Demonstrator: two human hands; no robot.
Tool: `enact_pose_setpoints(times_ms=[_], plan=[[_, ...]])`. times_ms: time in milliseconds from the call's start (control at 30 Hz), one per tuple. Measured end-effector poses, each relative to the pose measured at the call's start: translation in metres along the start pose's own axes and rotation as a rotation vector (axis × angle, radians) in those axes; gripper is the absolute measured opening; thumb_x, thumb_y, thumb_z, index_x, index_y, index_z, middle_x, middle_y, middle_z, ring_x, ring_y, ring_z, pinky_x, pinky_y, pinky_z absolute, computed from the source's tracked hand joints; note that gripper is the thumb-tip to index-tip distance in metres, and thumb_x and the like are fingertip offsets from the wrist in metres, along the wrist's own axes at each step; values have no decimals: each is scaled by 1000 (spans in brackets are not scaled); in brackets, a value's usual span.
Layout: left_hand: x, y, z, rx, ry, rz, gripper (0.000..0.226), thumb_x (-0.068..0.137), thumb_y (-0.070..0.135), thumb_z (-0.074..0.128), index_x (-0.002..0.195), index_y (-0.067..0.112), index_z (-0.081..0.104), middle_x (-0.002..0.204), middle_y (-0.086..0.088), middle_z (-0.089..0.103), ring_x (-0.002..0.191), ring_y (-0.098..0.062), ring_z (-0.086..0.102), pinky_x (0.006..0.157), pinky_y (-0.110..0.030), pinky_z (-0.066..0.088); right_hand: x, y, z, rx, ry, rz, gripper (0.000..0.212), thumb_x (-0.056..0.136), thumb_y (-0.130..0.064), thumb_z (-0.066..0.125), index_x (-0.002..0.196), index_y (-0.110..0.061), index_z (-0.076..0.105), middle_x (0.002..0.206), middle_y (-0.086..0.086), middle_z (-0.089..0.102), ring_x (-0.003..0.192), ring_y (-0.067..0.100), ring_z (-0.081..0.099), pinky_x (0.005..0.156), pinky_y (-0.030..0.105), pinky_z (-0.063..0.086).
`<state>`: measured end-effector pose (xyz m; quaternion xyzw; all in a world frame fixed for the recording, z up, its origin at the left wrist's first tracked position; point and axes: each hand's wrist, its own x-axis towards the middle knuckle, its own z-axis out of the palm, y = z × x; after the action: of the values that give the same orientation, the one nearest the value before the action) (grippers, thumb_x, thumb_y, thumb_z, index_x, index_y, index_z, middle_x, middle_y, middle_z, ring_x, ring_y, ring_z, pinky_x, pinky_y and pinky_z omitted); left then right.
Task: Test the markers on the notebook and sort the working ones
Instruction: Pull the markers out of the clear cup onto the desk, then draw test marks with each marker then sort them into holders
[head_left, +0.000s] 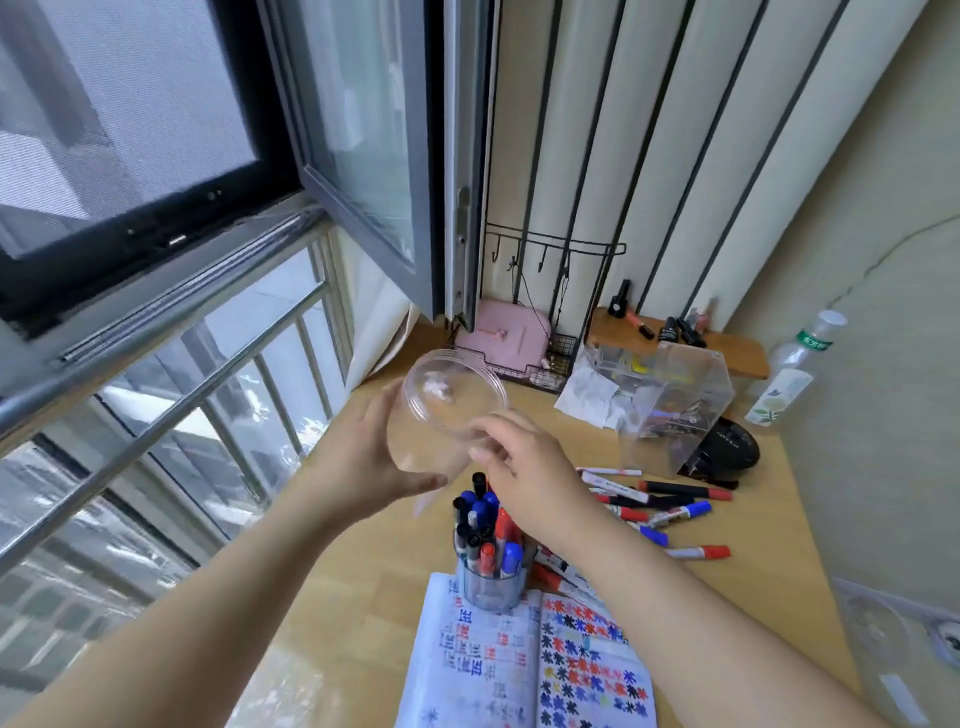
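Observation:
Both hands hold an empty clear plastic jar (449, 402) up above the desk, its mouth tilted away from me. My left hand (371, 457) cups its side and bottom; my right hand (524, 467) grips its lower right side with curled fingers. Below them stands a clear cup (488, 584) full of several capped markers in black, blue and red. An open notebook (519, 660) covered in coloured test scribbles lies at the near edge. Several loose markers (670, 506) lie on the desk to the right.
A clear acrylic box (675, 400) with clutter, a black round object (730, 447), a water bottle (792, 374) and a wooden shelf (675, 338) stand at the back right. A pink case (501, 332) leans by the open window (374, 156).

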<state>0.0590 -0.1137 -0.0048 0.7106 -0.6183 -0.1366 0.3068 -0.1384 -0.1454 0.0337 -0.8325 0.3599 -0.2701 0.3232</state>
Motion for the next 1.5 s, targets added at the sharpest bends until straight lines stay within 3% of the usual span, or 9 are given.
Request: enact_pose_setpoints(times_ms=[133, 300, 533, 733, 933, 1100, 1300, 1400, 1500], plan=[[-13, -20, 6, -246, 40, -289, 106, 46, 52, 86, 134, 29, 31, 123, 9, 48, 99, -6, 50, 71, -23, 47, -7, 3, 4, 35, 47, 36, 47, 94, -8, 51, 137, -26, 44, 128, -16, 37, 103, -9, 46, 90, 5, 37], [-24, -31, 36, -426, 43, -412, 100, 63, 22, 86, 142, 14, 26, 140, -7, 41, 126, -20, 41, 84, -16, 33, -39, 39, -1, -131, 60, 311, 41, 95, -21, 52, 135, -25, 44, 124, -10, 41, 106, 3, 48, 93, 16, 37], [-29, -49, 87, -617, -80, -530, 104, 64, 14, 85, 142, 28, 16, 146, 2, 28, 134, -19, 31, 98, -37, 39, -72, 60, 21, -177, -228, 454, 107, 78, -45, 72, 148, -39, -9, 156, -14, 0, 143, 11, 13, 113, 30, 21], [-28, -50, 94, -613, -136, -571, 100, 74, 16, 78, 146, 24, 10, 149, -2, 26, 134, -23, 31, 93, -33, 39, -50, 68, 49, -161, -176, 470, 122, 69, -43, 80, 148, -35, -12, 156, -8, 3, 142, 14, 20, 108, 30, 29], [-62, -55, 97, -478, -330, -685, 74, 80, 26, 72, 141, 13, 31, 131, -9, 51, 109, -24, 54, 81, -33, 47, -45, 77, 69, -172, -18, 512, 86, 59, -45, 81, 129, -17, 39, 134, -3, 27, 115, 11, 46, 93, 30, 45], [-74, -38, 114, -406, -523, -369, 92, 74, 20, 77, 145, 24, 19, 150, 5, 28, 133, -17, 34, 103, -33, 37, -52, 88, 67, -141, 86, 509, 68, 58, -37, 81, 113, -14, 48, 118, -1, 39, 92, -10, 26, 81, 11, 33], [-46, -2, 150, -266, -602, -128, 125, 54, 25, 89, 148, 17, 7, 140, -1, 34, 130, -18, 35, 104, -32, 35, -73, 104, 42, 181, 281, 624, 33, 61, -19, 84, 80, -27, 58, 94, 2, 61, 90, 14, 61, 78, 27, 50], [-40, 7, 160, -148, -558, -27, 122, 49, 33, 86, 147, 23, 12, 137, -2, 37, 123, -20, 39, 102, -39, 36, -85, 101, 34, 347, 343, 642, 30, 72, 2, 76, 73, -24, 59, 72, -7, 68, 64, -4, 64, 57, 12, 49], [-32, 20, 156, -31, -590, 54, 121, 45, 55, 75, 146, 22, 17, 137, 0, 36, 122, -20, 40, 101, -33, 37, -92, 107, 29, 470, 421, 733, 28, 77, -1, 72, 70, -23, 56, 69, -10, 63, 65, -1, 64, 52, 9, 46]])
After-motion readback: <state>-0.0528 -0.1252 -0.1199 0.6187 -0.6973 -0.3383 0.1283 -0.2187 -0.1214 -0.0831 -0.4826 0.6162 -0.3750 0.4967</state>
